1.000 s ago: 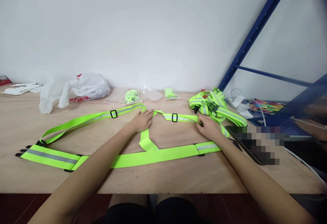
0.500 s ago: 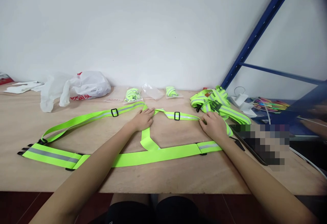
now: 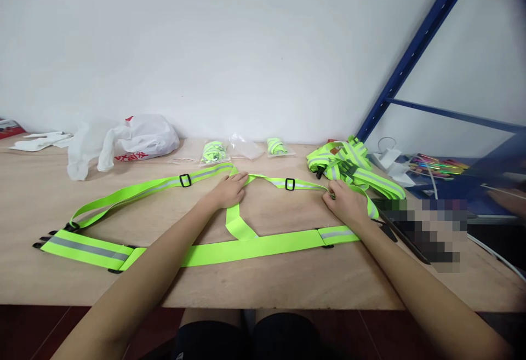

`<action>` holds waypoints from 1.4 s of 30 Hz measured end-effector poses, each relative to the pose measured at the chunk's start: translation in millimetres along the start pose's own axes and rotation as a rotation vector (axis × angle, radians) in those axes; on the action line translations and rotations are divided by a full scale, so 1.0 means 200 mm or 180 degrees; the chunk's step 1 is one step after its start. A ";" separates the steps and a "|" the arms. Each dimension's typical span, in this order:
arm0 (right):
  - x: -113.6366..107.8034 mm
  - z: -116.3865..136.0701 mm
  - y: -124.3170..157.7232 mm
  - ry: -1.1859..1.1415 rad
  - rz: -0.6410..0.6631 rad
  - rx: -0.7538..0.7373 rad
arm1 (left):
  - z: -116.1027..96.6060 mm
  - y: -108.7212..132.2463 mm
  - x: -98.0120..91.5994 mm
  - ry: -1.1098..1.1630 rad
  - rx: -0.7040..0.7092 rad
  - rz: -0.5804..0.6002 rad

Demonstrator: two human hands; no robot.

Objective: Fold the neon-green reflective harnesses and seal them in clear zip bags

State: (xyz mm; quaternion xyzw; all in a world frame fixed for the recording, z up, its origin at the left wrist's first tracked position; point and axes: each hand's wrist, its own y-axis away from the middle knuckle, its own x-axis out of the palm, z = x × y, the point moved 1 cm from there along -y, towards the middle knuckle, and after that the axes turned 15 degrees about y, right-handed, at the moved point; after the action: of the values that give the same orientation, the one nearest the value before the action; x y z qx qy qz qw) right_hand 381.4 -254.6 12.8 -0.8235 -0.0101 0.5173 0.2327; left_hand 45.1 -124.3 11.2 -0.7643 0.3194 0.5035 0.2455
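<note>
A yellow-green reflective vest (image 3: 263,248) made of straps with silver stripes lies spread out on the wooden table. My left hand (image 3: 230,190) is closed on the strap junction at its top middle, fingers pressed together. My right hand (image 3: 347,202) pinches the right shoulder strap, which runs fairly straight between my hands. A black slide buckle (image 3: 290,184) sits on that stretch; another slide buckle (image 3: 185,180) is on the left strap. Black clips (image 3: 45,238) end the belt at the far left. The belt's right end is partly hidden behind my right forearm.
Behind my right hand is a heap of similar straps (image 3: 339,161). Two clear bags of folded straps (image 3: 214,152) lie near the wall, beside a white plastic bag (image 3: 154,136). At right are a partly blurred-out dark device (image 3: 405,234), white plugs (image 3: 388,158) and a blue frame (image 3: 415,56).
My right hand has shifted slightly right, drawing the right strap and its slide buckle with it; the strap looks straighter. My left hand stays on the junction.
</note>
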 end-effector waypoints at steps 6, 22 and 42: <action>0.01 -0.01 0.00 -0.0132 0.0202 0.0023 | 0.05 -0.02 -0.01 0.0111 0.0000 -0.0066; -0.03 -0.01 0.00 -0.0086 -0.0646 -0.0554 | 0.06 -0.02 0.00 0.0204 0.0050 -0.0025; -0.04 -0.49 -0.03 -0.1200 0.1430 0.0145 | -0.37 0.19 -0.40 0.0744 0.0925 -0.1623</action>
State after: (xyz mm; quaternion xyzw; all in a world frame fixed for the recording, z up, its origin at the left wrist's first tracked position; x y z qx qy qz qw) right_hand 463.5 -287.6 58.2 -0.6890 0.1410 0.6998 0.1248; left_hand 38.5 -182.4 110.6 -0.8294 0.2122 0.2835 0.4322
